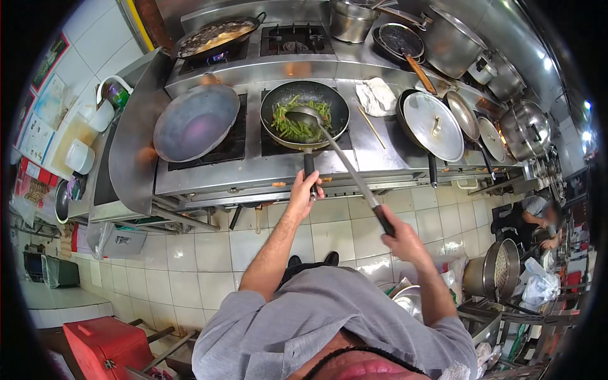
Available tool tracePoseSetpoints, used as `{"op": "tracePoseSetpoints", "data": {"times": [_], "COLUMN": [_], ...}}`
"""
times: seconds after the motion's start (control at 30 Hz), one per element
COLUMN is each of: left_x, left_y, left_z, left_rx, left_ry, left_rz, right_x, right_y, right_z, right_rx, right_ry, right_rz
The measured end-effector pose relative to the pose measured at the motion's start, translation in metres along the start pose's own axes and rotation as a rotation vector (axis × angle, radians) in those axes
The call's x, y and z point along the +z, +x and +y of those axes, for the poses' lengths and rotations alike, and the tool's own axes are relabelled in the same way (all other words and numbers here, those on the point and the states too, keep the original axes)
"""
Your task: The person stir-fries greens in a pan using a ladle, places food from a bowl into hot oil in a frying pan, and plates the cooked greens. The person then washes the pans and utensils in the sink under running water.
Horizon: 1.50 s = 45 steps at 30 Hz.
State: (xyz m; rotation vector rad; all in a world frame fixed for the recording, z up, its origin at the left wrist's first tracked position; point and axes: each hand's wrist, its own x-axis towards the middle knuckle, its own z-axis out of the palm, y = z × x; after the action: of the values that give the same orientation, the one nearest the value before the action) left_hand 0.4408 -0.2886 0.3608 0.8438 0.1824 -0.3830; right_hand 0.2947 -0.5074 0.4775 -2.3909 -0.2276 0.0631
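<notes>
My left hand [305,193] is closed round the black handle of a dark frying pan [332,101], which sits on the front middle burner. Chopped green beans [291,128] with small reddish bits lie in the pan. In my right hand [403,235] is the black grip of a long metal ladle [349,166]. Its bowl rests in the beans, near the middle of the pan, and hides some of them. Left of the pan, a large bare wok [197,123] stands on the neighbouring burner.
Behind, a black pan of bubbling oil [218,39] sits over a lit flame. A white cloth [376,97], a thin wooden stick [372,126] and a lidded pan [433,126] lie to the right. Large pots line the back right. Another person [529,218] is at far right.
</notes>
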Motion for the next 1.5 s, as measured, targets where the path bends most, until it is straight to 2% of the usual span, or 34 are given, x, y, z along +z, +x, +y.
{"op": "tracePoseSetpoints", "data": {"times": [0.03,0.13,0.27,0.33,0.37,0.4,0.47,0.5,0.6,0.67,0.73,0.77,0.8,0.87,0.93,1.0,1.03,1.17,1.23,1.27,1.33,1.37,1.47,1.5], "left_x": [-0.003,-0.004,-0.006,-0.010,-0.010,-0.011,-0.011,-0.012,-0.012,-0.012,-0.012,-0.011,-0.010,-0.010,-0.013,-0.013,-0.014,-0.022,-0.025,-0.027,-0.038,-0.045,-0.072,-0.083], "left_y": [0.000,0.000,0.007,0.005,0.006,0.006,0.008,0.008,0.005,0.006,0.004,0.003,0.002,0.001,0.001,0.000,0.000,-0.003,-0.011,-0.014,-0.018,-0.019,-0.020,-0.020], "left_z": [-0.002,-0.006,0.002,0.002,0.002,0.002,0.002,0.002,0.003,0.002,0.001,0.001,0.001,0.001,0.002,0.003,0.000,-0.008,-0.010,-0.010,-0.013,-0.015,-0.020,-0.024], "left_rx": [0.009,0.014,-0.004,-0.019,-0.013,-0.009,-0.001,0.008,0.000,0.002,0.000,-0.001,-0.002,0.009,0.008,0.027,0.057,0.031,0.032,0.036,0.013,-0.010,-0.051,-0.101], "left_ry": [0.044,0.117,0.110,0.116,0.139,0.165,0.187,0.212,0.212,0.204,0.201,0.200,0.201,0.216,0.230,0.265,0.246,0.183,0.127,0.072,0.061,0.067,0.076,0.146], "left_rz": [-0.021,-0.057,-0.046,-0.049,-0.042,-0.037,-0.046,-0.049,-0.048,-0.046,-0.042,-0.031,-0.020,-0.016,-0.007,-0.008,-0.005,-0.006,-0.009,-0.021,-0.027,-0.025,-0.044,-0.003], "right_x": [-0.014,0.014,0.048,0.021,0.026,0.032,0.042,0.040,0.017,0.013,0.031,0.041,0.043,0.045,0.022,-0.022,-0.015,-0.008,0.017,0.022,0.030,0.026,-0.008,-0.006], "right_y": [-0.001,0.040,0.060,0.054,0.050,0.045,0.037,0.031,0.028,0.039,0.054,0.060,0.059,0.053,0.043,0.040,0.039,0.056,0.065,0.064,0.060,0.049,0.027,0.028], "right_z": [-0.003,0.001,-0.012,-0.020,-0.021,-0.024,-0.040,-0.044,-0.024,-0.012,0.006,-0.002,-0.005,-0.009,0.003,-0.016,0.003,0.001,0.016,0.012,0.000,0.003,0.010,0.014], "right_rx": [0.239,0.249,0.138,0.276,0.139,0.145,0.244,0.340,0.455,0.433,0.166,0.133,0.128,0.135,0.140,0.482,0.278,0.301,0.170,0.176,0.329,0.270,0.341,0.275], "right_ry": [0.103,-0.147,-0.211,0.120,0.051,0.051,0.223,0.304,0.414,0.350,0.061,0.031,0.035,0.056,0.157,0.205,0.072,0.097,0.105,0.106,0.259,0.284,0.333,0.235], "right_rz": [-0.080,-0.008,0.069,-0.023,0.047,0.046,0.049,-0.027,-0.087,-0.085,0.098,0.103,0.104,-0.030,-0.036,-0.182,-0.063,-0.001,0.143,0.138,0.000,-0.012,-0.042,-0.015]}}
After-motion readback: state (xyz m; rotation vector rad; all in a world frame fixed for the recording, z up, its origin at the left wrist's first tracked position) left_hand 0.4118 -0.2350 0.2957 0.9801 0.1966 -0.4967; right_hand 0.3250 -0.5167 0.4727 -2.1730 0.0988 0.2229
